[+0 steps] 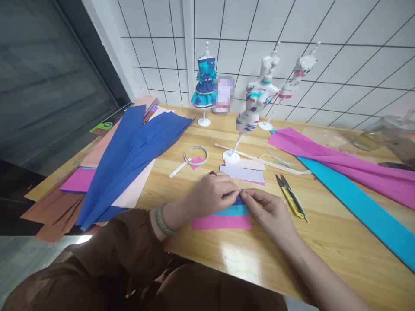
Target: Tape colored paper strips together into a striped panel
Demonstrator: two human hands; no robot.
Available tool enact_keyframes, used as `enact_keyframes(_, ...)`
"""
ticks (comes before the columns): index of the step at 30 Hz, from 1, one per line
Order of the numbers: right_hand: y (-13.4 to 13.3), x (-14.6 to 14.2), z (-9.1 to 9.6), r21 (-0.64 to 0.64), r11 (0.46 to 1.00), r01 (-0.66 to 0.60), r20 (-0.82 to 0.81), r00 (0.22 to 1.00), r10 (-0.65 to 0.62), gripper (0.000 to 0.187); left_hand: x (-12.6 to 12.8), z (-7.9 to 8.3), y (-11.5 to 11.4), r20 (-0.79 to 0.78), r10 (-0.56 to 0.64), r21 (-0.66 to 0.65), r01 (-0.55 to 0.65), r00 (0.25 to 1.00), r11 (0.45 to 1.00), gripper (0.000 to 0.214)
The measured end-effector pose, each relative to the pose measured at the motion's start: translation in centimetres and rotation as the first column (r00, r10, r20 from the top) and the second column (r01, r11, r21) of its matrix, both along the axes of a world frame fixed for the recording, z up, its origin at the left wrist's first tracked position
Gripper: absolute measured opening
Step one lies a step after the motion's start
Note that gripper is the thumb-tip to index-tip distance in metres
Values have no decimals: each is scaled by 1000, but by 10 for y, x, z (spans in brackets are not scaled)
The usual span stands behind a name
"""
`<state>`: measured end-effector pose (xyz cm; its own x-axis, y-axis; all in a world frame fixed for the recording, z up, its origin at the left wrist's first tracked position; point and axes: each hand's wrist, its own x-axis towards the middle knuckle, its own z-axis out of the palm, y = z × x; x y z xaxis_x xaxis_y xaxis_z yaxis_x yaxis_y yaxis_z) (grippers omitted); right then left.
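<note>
My left hand [210, 192] and my right hand [267, 209] meet over a small layered piece of crepe paper [223, 218] lying on the wooden table [324, 242]. The piece shows a magenta strip at the front, a cyan strip above it and dark blue at the top. Both hands pinch the dark blue top edge, fingertips pressed together and nearly touching each other. A green bangle sits on my left wrist. Small thread snips [290, 199] with yellow handles lie just right of my right hand.
Dark blue, pink and brown paper sheets [129, 151] fan out at the left. Long magenta [340, 164] and cyan [363, 207] strips lie at the right. Three small mannequin stands [251, 108] line the back, one in a blue dress. A tape roll [196, 155] and white paper strips lie mid-table.
</note>
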<state>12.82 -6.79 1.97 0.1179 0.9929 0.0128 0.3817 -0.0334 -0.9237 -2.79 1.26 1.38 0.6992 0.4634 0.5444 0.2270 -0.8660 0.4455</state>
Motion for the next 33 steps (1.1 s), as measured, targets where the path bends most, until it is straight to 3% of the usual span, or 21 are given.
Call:
enact_keyframes(5, 1, 0, 1, 15, 1000, 6, 17, 1000, -6, 30, 0, 0, -1, -9, 11, 18, -11, 1000, 1000, 20)
enact_keyframes(13, 0, 1, -1, -11, 1000, 13, -8, 1000, -13, 30, 2, 2, -1, 69, -24, -95, 30, 997, 995, 19)
enact_keyframes(27, 0, 0, -3, -11, 999, 37, -66, 997, -37, 28, 2, -2, 0, 42, 15, 12, -16, 999, 1000, 17)
enact_keyframes(33, 0, 0, -4, -11, 997, 72, -87, 993, -73, 27, 4, 1, -2, 170, 5, -92, 11, 985, 996, 16)
